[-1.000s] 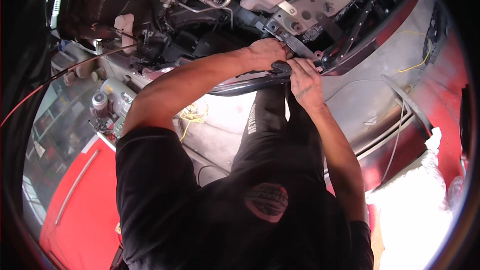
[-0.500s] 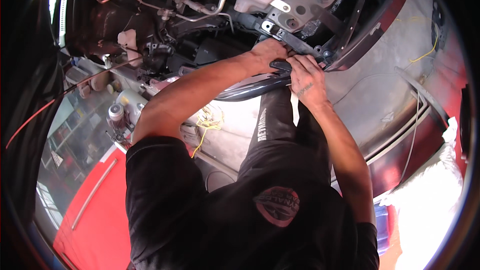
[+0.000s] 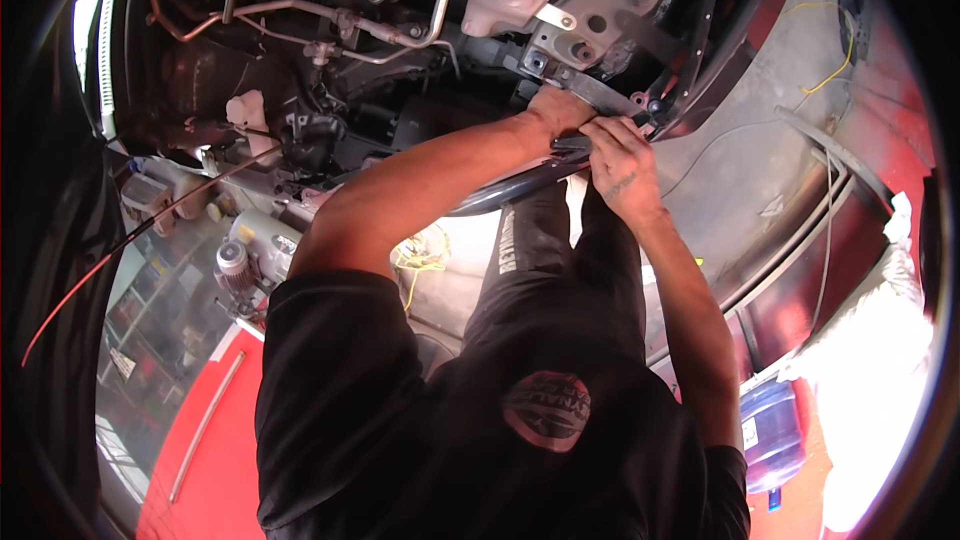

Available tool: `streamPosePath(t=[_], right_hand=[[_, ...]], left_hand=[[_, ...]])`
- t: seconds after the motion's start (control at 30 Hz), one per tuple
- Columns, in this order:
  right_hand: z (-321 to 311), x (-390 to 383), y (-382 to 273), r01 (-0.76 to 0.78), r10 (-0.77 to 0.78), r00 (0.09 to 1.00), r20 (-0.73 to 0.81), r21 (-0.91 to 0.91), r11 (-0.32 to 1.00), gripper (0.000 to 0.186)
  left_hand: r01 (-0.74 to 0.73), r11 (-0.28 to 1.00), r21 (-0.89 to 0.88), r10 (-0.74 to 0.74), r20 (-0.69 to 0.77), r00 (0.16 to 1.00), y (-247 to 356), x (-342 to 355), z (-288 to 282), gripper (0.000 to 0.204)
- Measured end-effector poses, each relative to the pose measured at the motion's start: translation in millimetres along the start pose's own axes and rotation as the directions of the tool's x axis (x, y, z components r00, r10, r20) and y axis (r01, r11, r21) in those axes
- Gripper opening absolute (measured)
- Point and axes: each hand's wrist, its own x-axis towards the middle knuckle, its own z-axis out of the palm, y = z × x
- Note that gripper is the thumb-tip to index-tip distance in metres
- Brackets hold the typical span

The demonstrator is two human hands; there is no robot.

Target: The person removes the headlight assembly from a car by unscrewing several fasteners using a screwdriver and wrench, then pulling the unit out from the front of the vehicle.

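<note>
Bumper edge (image 3: 515, 187) probably wants light, even pressure: right hand (image 3: 624, 158) pinches a black part (image 3: 570, 144); grip of left hand (image 3: 557, 112) cannot be told.

Fisheye camera, one: head-worn, left of a pair, facing steeply down; close over the black shirt (image 3: 450, 420), engine bay (image 3: 420, 70) beyond, along the top.

Curved glossy black car trim (image 3: 512, 186) angled from 8 toward 2 o'clock, partly covered; small dark piece (image 3: 571, 143) seen near its 2 o'clock end.
</note>
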Motion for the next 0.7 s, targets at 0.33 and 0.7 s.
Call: streamPosePath(t=[0.33,0.7], right_hand=[[-1.8,-0.6,4.1,0.004,-0.004,1.000,0.001,0.059,0.998,0.027],[-7.2,3.7,5.6,-0.001,-0.006,0.999,0.052,0.129,0.992,0.026]], left_hand=[[-0.008,0.994,0.109,0.003,0.046,0.999,-6.2,14.5,19.9,0.035],[-0.051,0.998,-0.041,0.038,-0.281,0.959,-17.8,28.8,51.4,0.035]])
